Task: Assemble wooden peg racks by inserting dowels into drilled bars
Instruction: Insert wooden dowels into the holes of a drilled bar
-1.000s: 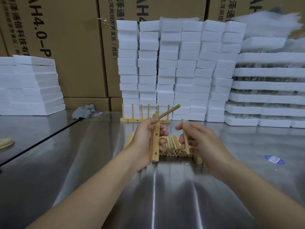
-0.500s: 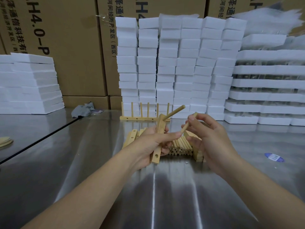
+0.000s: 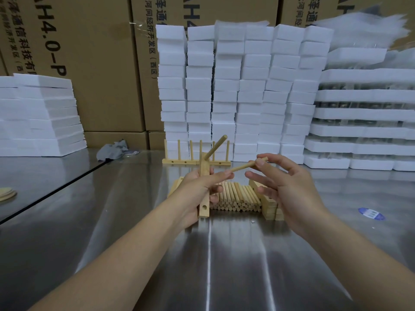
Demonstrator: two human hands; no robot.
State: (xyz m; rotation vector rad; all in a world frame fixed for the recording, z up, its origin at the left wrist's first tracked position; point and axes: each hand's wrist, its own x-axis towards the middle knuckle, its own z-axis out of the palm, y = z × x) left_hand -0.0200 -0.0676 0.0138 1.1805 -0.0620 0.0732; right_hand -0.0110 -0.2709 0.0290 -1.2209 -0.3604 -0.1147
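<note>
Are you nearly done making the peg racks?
Not yet. At least one finished rack stands at the back. The left hand grips a bar with a first dowel in; the right hand pinches the next dowel. Lots left: a pile of loose dowels and spare bars wait.

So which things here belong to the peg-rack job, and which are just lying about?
Job: left hand, drilled bar, seated dowel, right hand, loose dowel, dowel pile, spare bars, finished rack.
Lying about: grey rag, foam blocks, cardboard boxes, blue sticker.
</note>
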